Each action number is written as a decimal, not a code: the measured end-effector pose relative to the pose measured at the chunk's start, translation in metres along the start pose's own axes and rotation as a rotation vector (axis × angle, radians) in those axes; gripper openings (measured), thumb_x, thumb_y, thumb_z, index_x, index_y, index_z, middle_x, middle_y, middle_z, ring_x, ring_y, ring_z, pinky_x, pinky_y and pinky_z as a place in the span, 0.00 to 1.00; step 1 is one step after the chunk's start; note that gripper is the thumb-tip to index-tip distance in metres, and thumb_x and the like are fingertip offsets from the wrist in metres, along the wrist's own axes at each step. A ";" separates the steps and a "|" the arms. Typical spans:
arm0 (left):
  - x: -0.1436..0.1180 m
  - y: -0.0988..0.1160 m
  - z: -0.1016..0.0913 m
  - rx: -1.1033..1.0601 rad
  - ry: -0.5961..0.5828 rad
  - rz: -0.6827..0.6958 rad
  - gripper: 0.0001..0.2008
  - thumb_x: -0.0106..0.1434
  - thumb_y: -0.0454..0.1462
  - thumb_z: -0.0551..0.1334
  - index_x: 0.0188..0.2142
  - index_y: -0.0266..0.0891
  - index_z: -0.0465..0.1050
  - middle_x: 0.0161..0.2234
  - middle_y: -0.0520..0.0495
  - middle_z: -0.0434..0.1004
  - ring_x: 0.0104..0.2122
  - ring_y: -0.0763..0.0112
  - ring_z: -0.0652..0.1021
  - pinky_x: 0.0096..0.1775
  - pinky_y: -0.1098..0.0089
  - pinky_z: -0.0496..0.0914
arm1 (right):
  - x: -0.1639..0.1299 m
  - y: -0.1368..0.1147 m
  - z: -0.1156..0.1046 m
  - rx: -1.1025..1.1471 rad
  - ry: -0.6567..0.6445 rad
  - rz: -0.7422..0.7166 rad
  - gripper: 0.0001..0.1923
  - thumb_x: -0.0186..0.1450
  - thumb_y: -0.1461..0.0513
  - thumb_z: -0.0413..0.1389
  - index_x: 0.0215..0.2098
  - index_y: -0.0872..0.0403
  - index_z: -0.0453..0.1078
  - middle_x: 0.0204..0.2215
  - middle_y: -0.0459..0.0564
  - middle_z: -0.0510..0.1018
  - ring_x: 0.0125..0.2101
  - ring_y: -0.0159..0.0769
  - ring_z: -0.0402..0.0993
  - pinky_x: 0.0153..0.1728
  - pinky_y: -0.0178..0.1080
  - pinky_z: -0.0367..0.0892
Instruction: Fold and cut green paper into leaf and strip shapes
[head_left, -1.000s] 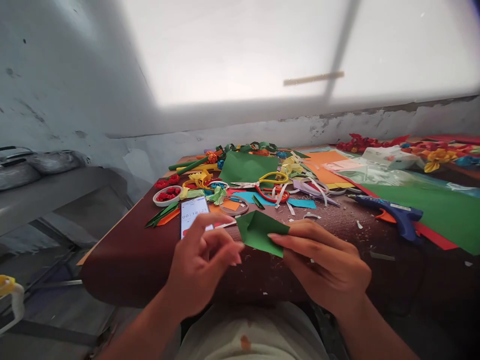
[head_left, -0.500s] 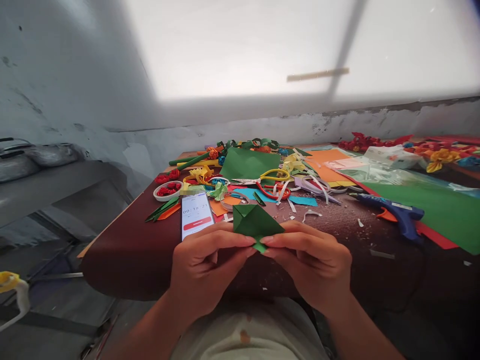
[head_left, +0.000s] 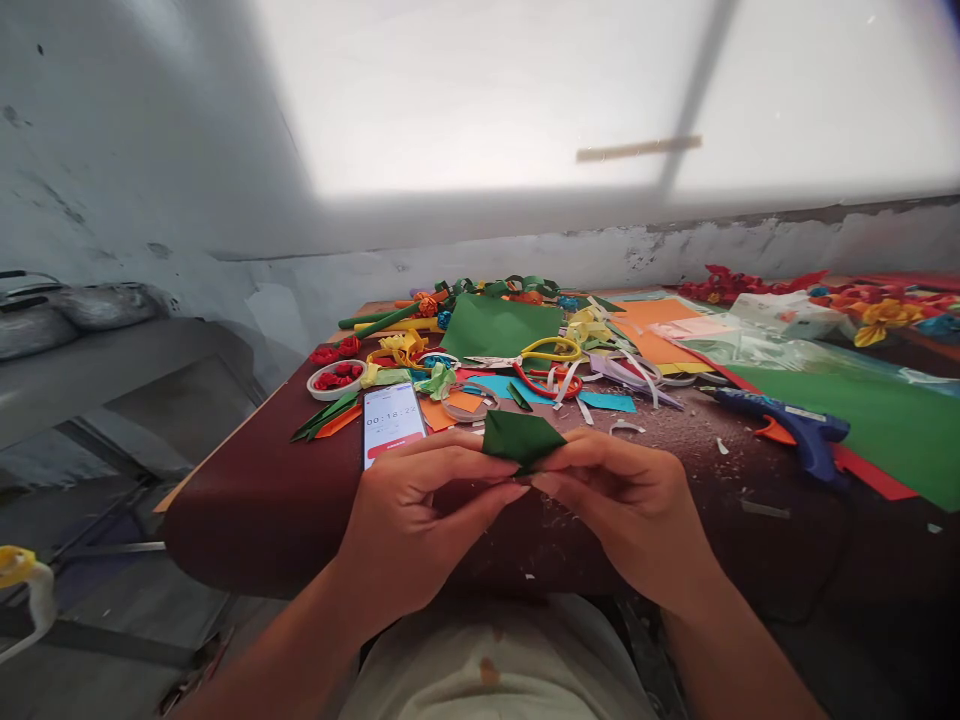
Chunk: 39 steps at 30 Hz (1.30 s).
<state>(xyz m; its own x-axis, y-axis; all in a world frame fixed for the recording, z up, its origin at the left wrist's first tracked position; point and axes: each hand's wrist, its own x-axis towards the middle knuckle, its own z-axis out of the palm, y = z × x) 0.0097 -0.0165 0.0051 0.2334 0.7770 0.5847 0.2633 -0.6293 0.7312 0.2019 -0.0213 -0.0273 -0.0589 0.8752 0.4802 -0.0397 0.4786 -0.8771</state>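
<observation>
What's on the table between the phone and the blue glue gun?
In the head view: between phone and glue gun lie paper scraps and the hand-held folded green paper.

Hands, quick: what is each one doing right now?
Left hand: closed, pinching the folded green paper.
Right hand: closed, pinching the same green paper from the other side.

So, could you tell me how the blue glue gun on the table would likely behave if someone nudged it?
The glue gun lies flat on its side on the table, so it would probably slide or pivot rather than tip or roll. Its angled handle should stop any rolling. It looks like rigid plastic, likely stiff and fairly light.
</observation>
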 end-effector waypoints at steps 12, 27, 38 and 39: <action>-0.005 -0.005 0.026 -0.262 0.149 -0.241 0.10 0.59 0.34 0.70 0.35 0.41 0.69 0.30 0.54 0.79 0.28 0.73 0.80 0.31 0.75 0.75 | 0.005 0.007 0.012 0.331 0.259 0.336 0.14 0.43 0.63 0.77 0.27 0.53 0.82 0.22 0.47 0.83 0.23 0.33 0.77 0.23 0.31 0.72; -0.004 -0.010 0.028 -0.393 0.062 -0.208 0.26 0.68 0.36 0.64 0.62 0.53 0.59 0.37 0.51 0.82 0.31 0.71 0.82 0.38 0.69 0.79 | 0.008 0.002 0.015 0.384 0.139 0.302 0.12 0.48 0.62 0.75 0.28 0.53 0.80 0.26 0.46 0.84 0.27 0.36 0.82 0.31 0.34 0.78; -0.009 -0.017 0.033 -0.406 0.010 -0.160 0.28 0.70 0.34 0.61 0.64 0.53 0.52 0.47 0.47 0.81 0.39 0.71 0.82 0.45 0.68 0.76 | 0.011 0.000 0.019 0.516 0.184 0.346 0.27 0.47 0.63 0.76 0.38 0.50 0.66 0.21 0.42 0.82 0.21 0.32 0.80 0.28 0.31 0.75; -0.008 -0.017 0.034 -0.425 0.012 -0.158 0.28 0.70 0.34 0.61 0.64 0.52 0.52 0.46 0.47 0.81 0.38 0.72 0.81 0.43 0.69 0.76 | 0.010 0.001 0.019 0.524 0.181 0.345 0.28 0.47 0.63 0.76 0.38 0.50 0.66 0.21 0.42 0.82 0.21 0.32 0.80 0.28 0.32 0.76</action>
<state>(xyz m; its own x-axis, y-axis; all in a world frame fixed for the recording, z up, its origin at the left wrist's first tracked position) 0.0347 -0.0131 -0.0238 0.2100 0.8647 0.4562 -0.1133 -0.4420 0.8899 0.1823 -0.0132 -0.0228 0.0122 0.9924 0.1225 -0.5324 0.1102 -0.8393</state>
